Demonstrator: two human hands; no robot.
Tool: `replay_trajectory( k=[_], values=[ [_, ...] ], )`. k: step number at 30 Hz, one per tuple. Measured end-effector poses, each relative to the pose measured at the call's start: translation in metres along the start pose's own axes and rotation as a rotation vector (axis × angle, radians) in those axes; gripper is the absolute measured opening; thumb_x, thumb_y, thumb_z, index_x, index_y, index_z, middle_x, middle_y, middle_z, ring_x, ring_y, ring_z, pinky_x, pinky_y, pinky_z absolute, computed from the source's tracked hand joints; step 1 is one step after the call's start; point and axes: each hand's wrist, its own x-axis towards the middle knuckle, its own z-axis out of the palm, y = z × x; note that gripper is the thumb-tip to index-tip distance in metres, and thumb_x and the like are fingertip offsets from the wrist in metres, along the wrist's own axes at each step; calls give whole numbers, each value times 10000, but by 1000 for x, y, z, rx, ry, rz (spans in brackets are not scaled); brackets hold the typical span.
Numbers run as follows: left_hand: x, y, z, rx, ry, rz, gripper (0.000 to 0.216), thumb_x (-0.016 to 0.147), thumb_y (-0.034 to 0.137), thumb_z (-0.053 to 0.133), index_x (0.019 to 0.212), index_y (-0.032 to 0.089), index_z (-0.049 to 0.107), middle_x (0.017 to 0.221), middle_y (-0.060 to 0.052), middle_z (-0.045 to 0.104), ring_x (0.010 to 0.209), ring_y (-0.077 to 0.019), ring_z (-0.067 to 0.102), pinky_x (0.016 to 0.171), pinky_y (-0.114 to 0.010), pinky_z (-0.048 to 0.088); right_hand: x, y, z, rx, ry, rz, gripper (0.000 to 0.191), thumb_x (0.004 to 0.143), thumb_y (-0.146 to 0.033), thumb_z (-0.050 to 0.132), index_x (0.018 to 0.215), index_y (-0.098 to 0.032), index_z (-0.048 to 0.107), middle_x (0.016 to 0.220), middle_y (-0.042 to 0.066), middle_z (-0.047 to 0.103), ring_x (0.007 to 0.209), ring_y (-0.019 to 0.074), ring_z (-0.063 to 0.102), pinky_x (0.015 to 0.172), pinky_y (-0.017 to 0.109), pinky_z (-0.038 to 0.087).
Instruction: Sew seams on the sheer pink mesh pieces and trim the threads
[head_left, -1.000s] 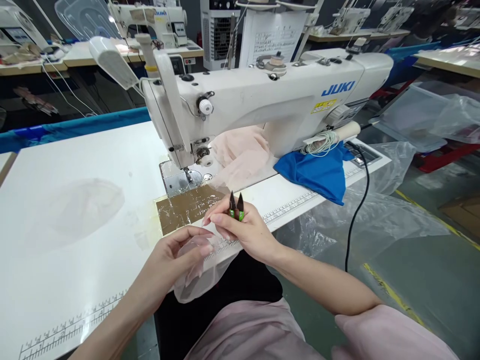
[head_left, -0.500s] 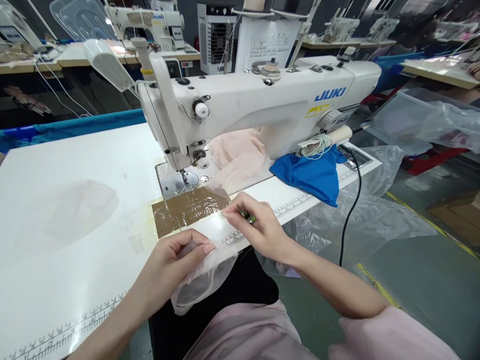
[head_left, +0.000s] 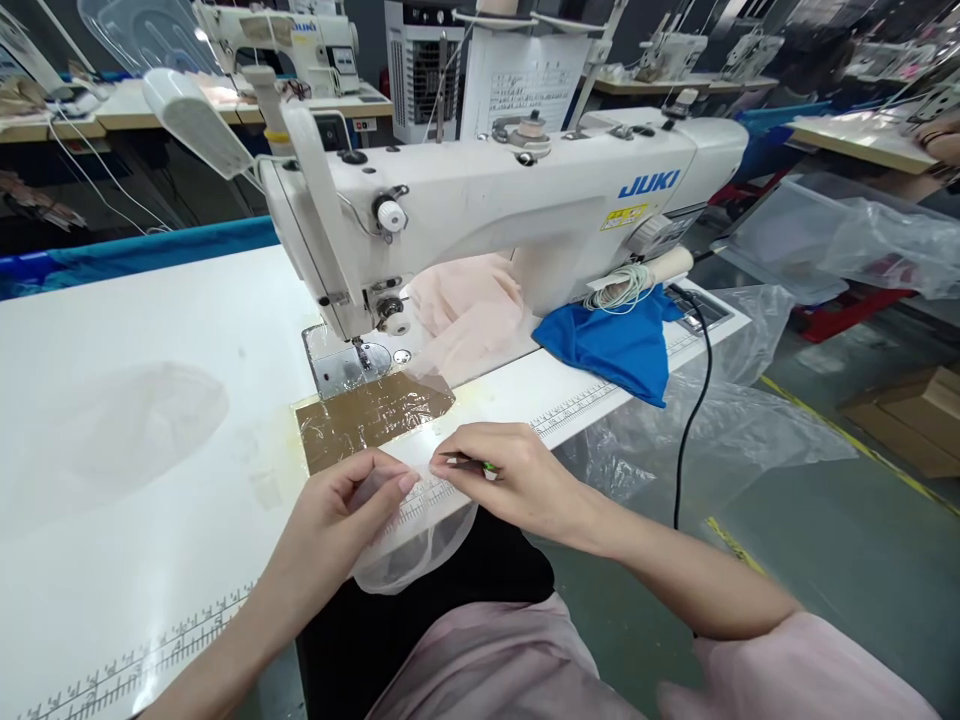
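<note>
While the left hand (head_left: 341, 515) pinches sheer fabric (head_left: 411, 562) draping over the surface's front edge (head_left: 581, 412), the right hand (head_left: 517, 478) clasps snips (head_left: 466, 461) — blades facing leftward — so a slip could nick it.

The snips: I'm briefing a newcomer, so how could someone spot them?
From the white sewing machine, come down to the table's near edge. There, the right hand holds the snips. Dark blades and a green patch set them apart from the sheer fabric in the left hand.
</note>
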Motion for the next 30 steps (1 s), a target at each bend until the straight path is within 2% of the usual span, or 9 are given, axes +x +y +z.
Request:
replay_trajectory(
  k=[9, 14, 17, 19, 22, 24, 27, 28, 30],
  values=[
    [5, 0, 1, 73, -48, 36, 393, 844, 569, 581, 774, 186, 628, 575, 66, 364, 528, -84, 294, 488, -213, 241, 7, 6, 1, 188, 130, 4, 130, 926, -240, 588, 832, -165, 637, 800, 16, 573, 694, 102, 513, 611, 218, 404],
    [5, -1, -1, 65, -56, 31, 344, 848, 537, 589, 763, 205, 610, 599, 56, 417, 546, -96, 353, 507, -212, 290, 10, 10, 0, 120, 95, -13, 97, 915, -187, 574, 837, -168, 629, 890, 44, 602, 786, 134, 552, 709, 262, 443],
    [4, 0, -2, 72, -25, 92, 305, 849, 500, 596, 748, 213, 618, 843, -9, 604, 730, -145, 522, 617, -231, 393, 9, 13, -2, 92, 25, 17, 80, 898, -173, 600, 845, -169, 660, 880, 43, 625, 781, 139, 569, 705, 268, 448],
    [4, 0, -2, 60, -26, 115, 301, 845, 466, 600, 693, 206, 597, 1027, -48, 647, 861, -186, 567, 686, -253, 427, 9, 12, -1, 158, 51, 7, 74, 891, -182, 620, 849, -170, 680, 869, 42, 632, 777, 137, 577, 696, 264, 452],
    [3, 0, 0, -18, -84, 55, 294, 857, 411, 584, 653, 207, 528, 854, -32, 682, 688, -149, 566, 681, -267, 436, 9, 9, 3, 357, 151, 24, 112, 876, -245, 663, 798, -167, 677, 880, 42, 629, 722, 112, 551, 631, 243, 430],
    [4, 0, 1, -80, -140, -3, 246, 862, 389, 582, 703, 212, 518, 708, 19, 647, 499, -94, 484, 615, -255, 415, 9, 7, 7, 577, 86, 75, 168, 882, -306, 664, 793, -164, 647, 906, 35, 633, 611, 71, 486, 550, 224, 384],
    [5, -2, 2, -124, -232, -64, 218, 844, 396, 614, 764, 211, 532, 620, 52, 586, 424, -66, 407, 508, -220, 326, 11, 7, 13, 959, -193, 129, 202, 954, -350, 550, 855, -175, 561, 848, 13, 642, 448, 32, 371, 445, 210, 290],
    [5, -3, 1, -122, -261, -73, 222, 841, 405, 619, 773, 209, 542, 578, 58, 552, 431, -70, 398, 490, -212, 300, 11, 8, 14, 1023, -258, 138, 196, 973, -346, 510, 867, -182, 530, 798, -2, 630, 427, 34, 357, 432, 207, 270],
    [5, -5, 0, -106, -301, -77, 235, 855, 428, 607, 795, 205, 563, 512, 70, 476, 449, -78, 371, 475, -205, 270, 12, 7, 15, 957, -265, 131, 183, 981, -321, 487, 856, -189, 495, 724, -27, 582, 467, 50, 397, 465, 202, 297]
  ],
)
